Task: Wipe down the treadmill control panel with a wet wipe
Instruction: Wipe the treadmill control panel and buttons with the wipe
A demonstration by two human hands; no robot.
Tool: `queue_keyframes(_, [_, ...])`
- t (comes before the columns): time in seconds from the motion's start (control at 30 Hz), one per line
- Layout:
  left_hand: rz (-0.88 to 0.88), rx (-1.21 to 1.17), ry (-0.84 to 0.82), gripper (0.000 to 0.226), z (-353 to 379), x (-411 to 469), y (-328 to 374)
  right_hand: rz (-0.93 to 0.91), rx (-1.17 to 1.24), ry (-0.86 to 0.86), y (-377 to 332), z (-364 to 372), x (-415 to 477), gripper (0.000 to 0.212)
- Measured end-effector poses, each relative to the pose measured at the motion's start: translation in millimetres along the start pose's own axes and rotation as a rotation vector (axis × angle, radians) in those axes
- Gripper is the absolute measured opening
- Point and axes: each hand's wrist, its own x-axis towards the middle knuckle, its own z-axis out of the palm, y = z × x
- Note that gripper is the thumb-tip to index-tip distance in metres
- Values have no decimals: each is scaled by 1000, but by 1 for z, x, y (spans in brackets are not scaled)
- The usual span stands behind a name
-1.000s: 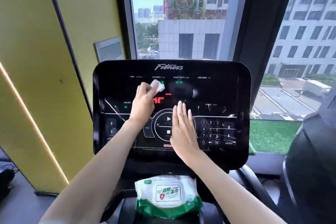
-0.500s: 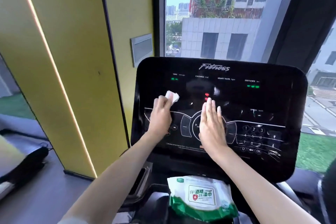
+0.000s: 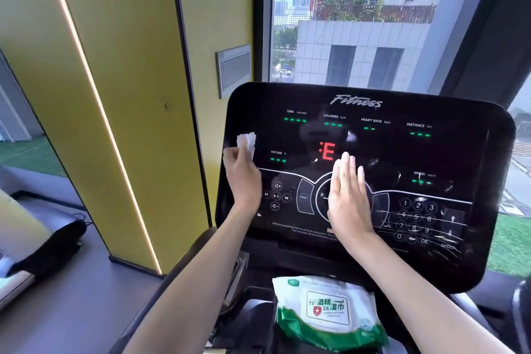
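The black glossy treadmill control panel (image 3: 402, 152) fills the middle of the view, with green readouts and a red "E" lit. My left hand (image 3: 241, 175) presses a crumpled white wet wipe (image 3: 247, 142) against the panel's far left edge, beside the INCLINE readout. My right hand (image 3: 349, 198) lies flat with fingers together on the round centre dial, holding nothing. Smear streaks show over the number keypad at the lower right.
A white and green pack of wet wipes (image 3: 327, 310) lies on the tray below the panel. A yellow wall (image 3: 123, 95) with a lit strip stands at the left. A window (image 3: 359, 14) is behind the panel. Another machine (image 3: 37, 250) sits at the lower left.
My left hand has slid the wipe leftward from the panel's centre to its left edge. My right hand stayed flat on the dial. The view has turned left.
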Motion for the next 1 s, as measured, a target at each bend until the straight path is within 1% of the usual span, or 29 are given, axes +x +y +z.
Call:
queue_keyframes(0.03, [18, 52, -5, 55, 2, -6, 8, 3, 5, 2, -1, 0, 0, 59])
queue_keyframes(0.07, [119, 96, -54, 58, 4, -12, 14, 4, 7, 1, -1, 0, 1, 57])
queue_keyframes(0.13, [418, 160, -209, 71, 7, -18, 11, -6, 9, 1, 0, 1, 1, 53])
queue_keyframes(0.17, [516, 174, -250, 75, 5, -13, 5, -16, 7, 5, 1, 1, 1, 51])
queue_keyframes(0.2, [521, 164, -242, 75, 4, -8, -3, -20, 6, 11, 2, 2, 1, 50])
queue_keyframes(0.23, [409, 128, -179, 71, 3, -3, -8, -19, 5, 18, 2, 2, 1, 51])
queue_keyframes(0.3, [74, 75, -25, 61, 4, -5, 0, -6, -6, 32, 1, 3, 2, 52])
queue_keyframes(0.33, [30, 74, -5, 59, 7, -10, 11, -3, -10, 39, 0, 4, 3, 51])
queue_keyframes(0.37, [100, 71, -36, 62, 10, -18, 22, -4, -9, 42, -1, 5, 3, 51])
queue_keyframes(0.47, [606, 131, -335, 69, 18, -36, 28, -39, -30, 43, 4, 5, 0, 52])
queue_keyframes(0.5, [684, 145, -370, 69, 17, -29, 21, -47, -26, 43, 5, 4, 0, 52])
queue_keyframes(0.53, [646, 130, -328, 67, 17, -21, 16, -51, -19, 45, 6, 3, 0, 52])
queue_keyframes(0.57, [475, 83, -226, 63, 19, -15, 12, -49, -18, 46, 6, 3, 1, 52])
queue_keyframes(0.6, [236, 6, -120, 52, 17, -12, 18, -43, -21, 48, 6, 3, 2, 51])
queue_keyframes(0.63, [72, -24, -77, 40, 17, -14, 28, -37, -21, 52, 5, 3, 2, 50])
queue_keyframes(0.67, [51, -20, -118, 31, 17, -19, 41, -36, -25, 51, 5, 5, 2, 50])
queue_keyframes(0.7, [164, -24, -206, 29, 18, -24, 50, -42, -36, 45, 4, 5, 2, 50])
queue_keyframes(0.73, [374, -6, -334, 34, 19, -31, 53, -54, -48, 39, 5, 6, 1, 50])
queue_keyframes(0.77, [578, 19, -435, 48, 20, -35, 51, -68, -55, 41, 7, 6, 1, 50])
queue_keyframes(0.8, [728, 62, -461, 65, 20, -30, 41, -78, -59, 47, 9, 6, 0, 50])
queue_keyframes(0.83, [747, 94, -431, 75, 23, -22, 29, -81, -68, 52, 10, 6, 0, 49])
queue_keyframes(0.87, [630, 96, -359, 77, 24, -16, 22, -78, -80, 55, 11, 5, 1, 49])
queue_keyframes(0.93, [306, 57, -160, 75, 28, -15, 26, -62, -85, 65, 10, 7, 2, 48])
queue_keyframes(0.97, [243, 55, -117, 74, 30, -20, 35, -55, -80, 63, 10, 7, 2, 48])
queue_keyframes(1.0, [299, 81, -146, 72, 33, -27, 43, -60, -86, 58, 12, 7, 3, 49])
